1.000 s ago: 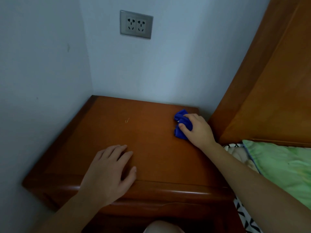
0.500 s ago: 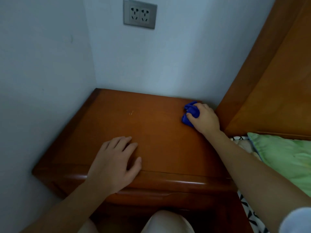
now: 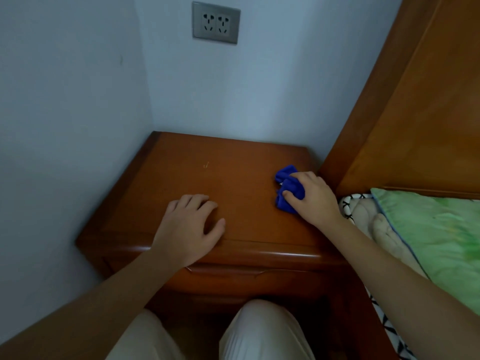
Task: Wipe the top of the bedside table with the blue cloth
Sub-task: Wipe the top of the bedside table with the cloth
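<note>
The wooden bedside table (image 3: 233,172) stands in a wall corner, its brown top facing me. A bunched blue cloth (image 3: 287,187) lies on the right side of the top, near the right edge. My right hand (image 3: 311,198) grips the cloth from the right, fingers and thumb curled round it, and covers part of it. My left hand (image 3: 187,227) rests flat on the front left of the top, fingers spread and relaxed, holding nothing.
White walls close in the table at left and back, with a double socket (image 3: 216,22) on the back wall. A wooden headboard (image 3: 415,113) rises on the right, above a green quilt (image 3: 436,235). My knees (image 3: 259,333) are in front of the table.
My right hand has drawn the cloth back from the far right corner toward the front along the right side. The left hand stays in place. The camera has tilted down, so my knees show.
</note>
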Demonstrator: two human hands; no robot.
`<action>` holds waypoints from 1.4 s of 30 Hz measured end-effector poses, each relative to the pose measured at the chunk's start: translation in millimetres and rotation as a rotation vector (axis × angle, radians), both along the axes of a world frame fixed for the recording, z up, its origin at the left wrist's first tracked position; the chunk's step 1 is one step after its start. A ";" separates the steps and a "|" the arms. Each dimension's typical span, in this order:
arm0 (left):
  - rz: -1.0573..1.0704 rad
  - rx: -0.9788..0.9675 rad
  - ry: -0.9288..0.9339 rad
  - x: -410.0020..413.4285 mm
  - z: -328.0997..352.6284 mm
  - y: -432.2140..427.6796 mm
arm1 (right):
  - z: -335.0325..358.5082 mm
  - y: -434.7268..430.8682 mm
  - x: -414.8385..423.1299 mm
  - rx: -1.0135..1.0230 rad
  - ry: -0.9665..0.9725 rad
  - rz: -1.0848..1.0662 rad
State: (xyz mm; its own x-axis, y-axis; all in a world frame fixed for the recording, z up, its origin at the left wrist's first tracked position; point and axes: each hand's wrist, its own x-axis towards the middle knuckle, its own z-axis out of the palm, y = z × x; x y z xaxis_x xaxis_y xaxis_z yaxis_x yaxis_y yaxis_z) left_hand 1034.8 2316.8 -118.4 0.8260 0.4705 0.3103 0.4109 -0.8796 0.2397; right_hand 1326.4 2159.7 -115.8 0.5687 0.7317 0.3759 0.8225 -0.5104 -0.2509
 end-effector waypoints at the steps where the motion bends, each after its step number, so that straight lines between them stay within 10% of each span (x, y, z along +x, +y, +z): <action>1: 0.002 0.003 0.012 1.3 1.2 0.8 | 0.0 -0.4 -1.2 -0.008 -0.002 -0.004; 26: -0.013 -0.096 0.044 56.7 -2.4 64.1 | 6.0 111.8 138.5 0.006 0.102 -0.154; 42: -0.020 -0.136 -0.001 53.4 5.4 58.5 | 3.9 100.8 110.8 -0.035 0.059 0.316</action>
State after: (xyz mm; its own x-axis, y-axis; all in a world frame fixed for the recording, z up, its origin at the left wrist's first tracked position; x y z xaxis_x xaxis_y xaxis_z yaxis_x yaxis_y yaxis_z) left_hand 1088.2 2375.3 -113.0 0.8353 0.4920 0.2453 0.3937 -0.8468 0.3577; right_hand 1437.2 2260.4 -111.9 0.3314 0.8873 0.3207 0.9263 -0.2414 -0.2893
